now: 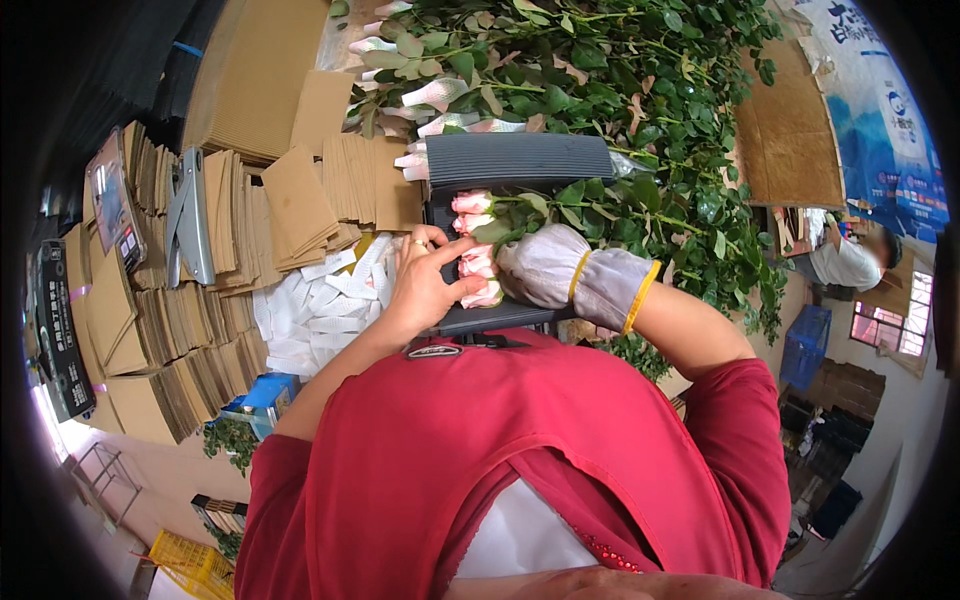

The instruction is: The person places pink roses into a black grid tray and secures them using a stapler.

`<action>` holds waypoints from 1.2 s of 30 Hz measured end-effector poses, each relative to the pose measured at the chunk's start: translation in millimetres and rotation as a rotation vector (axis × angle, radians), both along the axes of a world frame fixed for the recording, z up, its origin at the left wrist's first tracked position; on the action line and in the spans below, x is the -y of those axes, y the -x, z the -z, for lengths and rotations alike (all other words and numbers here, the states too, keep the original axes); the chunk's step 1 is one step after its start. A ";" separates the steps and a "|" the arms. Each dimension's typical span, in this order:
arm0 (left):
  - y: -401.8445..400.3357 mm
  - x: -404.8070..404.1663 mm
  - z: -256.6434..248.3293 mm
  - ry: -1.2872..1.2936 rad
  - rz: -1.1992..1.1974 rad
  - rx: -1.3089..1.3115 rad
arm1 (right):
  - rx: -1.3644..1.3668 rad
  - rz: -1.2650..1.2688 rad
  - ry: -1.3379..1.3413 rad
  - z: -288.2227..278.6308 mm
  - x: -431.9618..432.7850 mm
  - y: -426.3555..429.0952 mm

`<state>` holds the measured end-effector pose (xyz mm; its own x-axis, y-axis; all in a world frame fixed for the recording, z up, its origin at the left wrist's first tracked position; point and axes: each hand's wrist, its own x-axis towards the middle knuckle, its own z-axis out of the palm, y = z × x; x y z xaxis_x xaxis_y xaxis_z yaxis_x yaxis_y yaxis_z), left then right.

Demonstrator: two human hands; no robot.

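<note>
Pink roses (474,264) lie in a short column, heads to the left, on a black corrugated sheet (517,309). My bare left hand (426,279), with a ring on one finger, reaches in from the left. Its thumb and index finger touch the rose heads from two sides, with a bloom between them. My right hand (547,264), in a pale glove with yellow trim, is curled over the stems just behind the lower heads. Its fingertips are hidden. A raised black corrugated flap (519,159) stands beyond the roses.
Leafy rose stems (637,82) with white net-sleeved heads (435,94) spread behind the flap. White foam net sleeves (330,307) are heaped to the left. Cardboard pieces (300,202) and a grey metal stapler (191,217) lie farther left. A person (847,259) is at far right.
</note>
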<state>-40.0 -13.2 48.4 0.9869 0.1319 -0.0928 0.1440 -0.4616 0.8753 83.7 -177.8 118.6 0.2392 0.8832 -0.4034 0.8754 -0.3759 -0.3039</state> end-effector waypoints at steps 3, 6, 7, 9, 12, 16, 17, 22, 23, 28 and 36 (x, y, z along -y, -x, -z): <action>1.1 -1.2 2.4 -0.004 0.031 -0.004 | -0.041 0.035 -0.047 3.5 2.5 1.3; -3.0 0.7 9.2 0.066 -0.016 0.009 | 0.075 0.031 0.074 -1.0 -3.0 4.2; -3.1 0.7 11.6 0.099 -0.044 0.009 | 0.102 0.039 0.126 -8.5 -9.5 7.3; -6.7 0.5 9.2 0.092 -0.043 0.024 | 0.137 -0.005 0.321 -33.3 -20.1 6.7; -8.0 -1.4 18.5 0.078 -0.068 0.073 | 0.004 0.051 0.174 -66.3 -22.0 4.2; -9.2 -1.3 14.5 0.071 -0.067 0.064 | -0.212 -0.008 0.246 -21.3 -20.2 -3.8; -9.1 -1.6 12.4 0.047 -0.046 0.047 | -0.213 -0.022 0.312 -24.8 -25.3 -5.7; -5.8 1.8 25.7 0.098 -0.130 0.233 | 0.143 -0.099 0.169 -67.9 -78.6 22.7; -3.5 0.4 30.3 0.255 -0.120 0.207 | 0.183 -0.091 -0.004 -63.0 -100.4 28.9; -3.4 7.6 1.3 0.869 0.083 -0.082 | 0.735 -0.199 -0.817 43.4 -228.3 19.2; -8.6 7.9 24.0 0.016 -0.059 0.261 | 0.419 -0.298 -0.538 -89.8 -122.4 4.6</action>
<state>-31.4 -21.1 24.4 0.9684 0.1902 0.1614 -0.0616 -0.4449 0.8934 79.1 -55.4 208.4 -0.0030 0.9845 0.1755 1.0000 0.0026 0.0030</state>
